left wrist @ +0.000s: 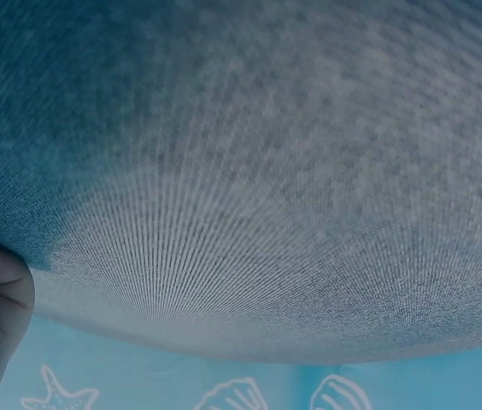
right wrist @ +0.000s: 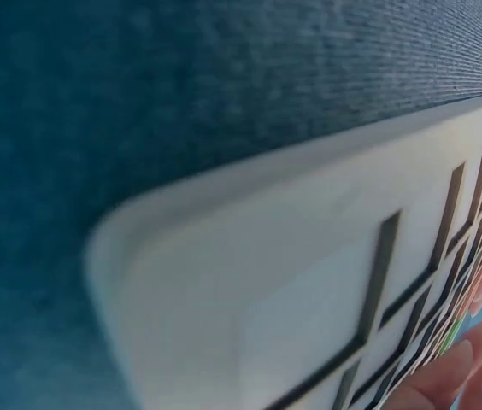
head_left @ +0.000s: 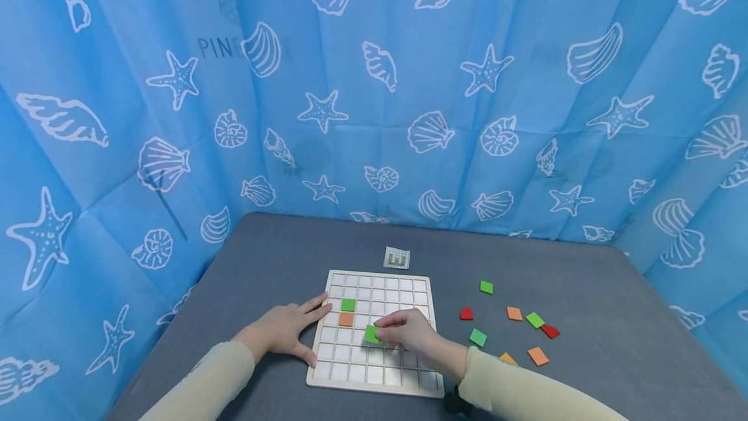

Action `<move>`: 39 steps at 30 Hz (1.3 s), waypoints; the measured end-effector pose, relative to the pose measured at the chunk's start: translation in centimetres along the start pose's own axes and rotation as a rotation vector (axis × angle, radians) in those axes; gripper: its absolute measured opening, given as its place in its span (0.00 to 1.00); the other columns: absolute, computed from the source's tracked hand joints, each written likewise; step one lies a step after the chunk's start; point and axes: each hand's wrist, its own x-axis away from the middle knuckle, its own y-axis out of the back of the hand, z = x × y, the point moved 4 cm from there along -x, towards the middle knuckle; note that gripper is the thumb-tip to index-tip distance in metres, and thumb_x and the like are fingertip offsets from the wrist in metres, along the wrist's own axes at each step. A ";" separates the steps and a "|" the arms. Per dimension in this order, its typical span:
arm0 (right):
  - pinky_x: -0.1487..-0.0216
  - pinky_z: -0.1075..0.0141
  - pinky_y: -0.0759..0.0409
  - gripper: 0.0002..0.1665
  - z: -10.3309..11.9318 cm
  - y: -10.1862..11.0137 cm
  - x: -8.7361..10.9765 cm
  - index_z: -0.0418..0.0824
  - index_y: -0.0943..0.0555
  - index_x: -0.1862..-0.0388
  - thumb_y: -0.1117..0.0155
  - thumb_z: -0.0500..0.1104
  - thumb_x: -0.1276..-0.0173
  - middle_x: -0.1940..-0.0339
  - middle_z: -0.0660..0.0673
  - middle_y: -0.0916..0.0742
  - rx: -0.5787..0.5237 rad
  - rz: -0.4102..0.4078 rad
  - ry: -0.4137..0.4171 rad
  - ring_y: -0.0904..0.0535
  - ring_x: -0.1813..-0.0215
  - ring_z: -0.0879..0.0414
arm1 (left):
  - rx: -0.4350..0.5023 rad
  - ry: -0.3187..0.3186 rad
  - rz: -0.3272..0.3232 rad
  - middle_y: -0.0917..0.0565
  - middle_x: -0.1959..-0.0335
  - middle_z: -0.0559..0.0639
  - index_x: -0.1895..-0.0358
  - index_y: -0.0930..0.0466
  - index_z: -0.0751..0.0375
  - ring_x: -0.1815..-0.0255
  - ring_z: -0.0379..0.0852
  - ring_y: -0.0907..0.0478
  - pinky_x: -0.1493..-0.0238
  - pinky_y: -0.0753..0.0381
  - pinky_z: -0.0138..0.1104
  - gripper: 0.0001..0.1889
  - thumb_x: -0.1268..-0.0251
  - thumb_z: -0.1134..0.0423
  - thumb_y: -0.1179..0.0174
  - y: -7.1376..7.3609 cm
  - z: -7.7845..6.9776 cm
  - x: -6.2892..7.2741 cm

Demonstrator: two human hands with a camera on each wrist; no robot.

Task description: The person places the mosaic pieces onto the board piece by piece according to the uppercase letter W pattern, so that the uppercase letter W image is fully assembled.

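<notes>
A white grid board (head_left: 356, 372) lies on the grey table. My left hand (head_left: 285, 330) rests at its left edge with spread fingers, the thumb near the lower left side. Between the thumb and fingers of my right hand (head_left: 411, 330) is a green square tile (head_left: 371, 334), held over the middle of the grid. To its upper left, a green tile (head_left: 348, 305) sits in one cell, directly above an orange tile (head_left: 346, 319). The right wrist view has the board's corner (right wrist: 190, 256) up close, with fingers (right wrist: 446, 367) at the lower right.
Loose tiles lie right of the board, among them a red one (head_left: 466, 313), a teal-green one (head_left: 478, 337) and an orange one (head_left: 538, 356). A small printed card (head_left: 397, 258) lies behind the board. A blue shell-patterned curtain (head_left: 380, 148) hangs behind the table.
</notes>
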 end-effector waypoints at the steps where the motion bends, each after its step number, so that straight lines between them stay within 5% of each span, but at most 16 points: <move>1: 0.71 0.66 0.27 0.11 0.0 -0.2 -0.1 0.33 0.14 0.56 0.31 0.36 0.37 0.69 0.51 0.13 0.008 -0.003 -0.004 0.22 0.72 0.59 | 0.000 0.000 0.000 0.52 0.21 0.43 0.22 0.47 0.44 0.32 0.62 0.34 0.41 0.31 0.53 0.56 0.57 0.26 0.37 0.0 0.0 0.0; 22: 0.76 0.71 0.32 0.08 1.3 -2.9 -2.0 0.32 0.16 0.58 0.33 0.34 0.36 0.75 0.51 0.16 -0.018 0.058 0.047 0.27 0.75 0.61 | 0.010 0.016 -0.004 0.51 0.21 0.43 0.23 0.46 0.45 0.33 0.61 0.33 0.42 0.30 0.53 0.56 0.56 0.27 0.36 0.2 -0.2 0.1; 39: 0.71 0.67 0.28 0.05 1.8 -3.8 -2.8 0.33 0.14 0.64 0.30 0.32 0.40 0.71 0.49 0.16 0.130 0.023 0.035 0.26 0.72 0.59 | 0.009 0.002 -0.010 0.52 0.21 0.43 0.22 0.46 0.45 0.33 0.60 0.33 0.42 0.30 0.53 0.56 0.56 0.26 0.38 0.0 0.2 0.0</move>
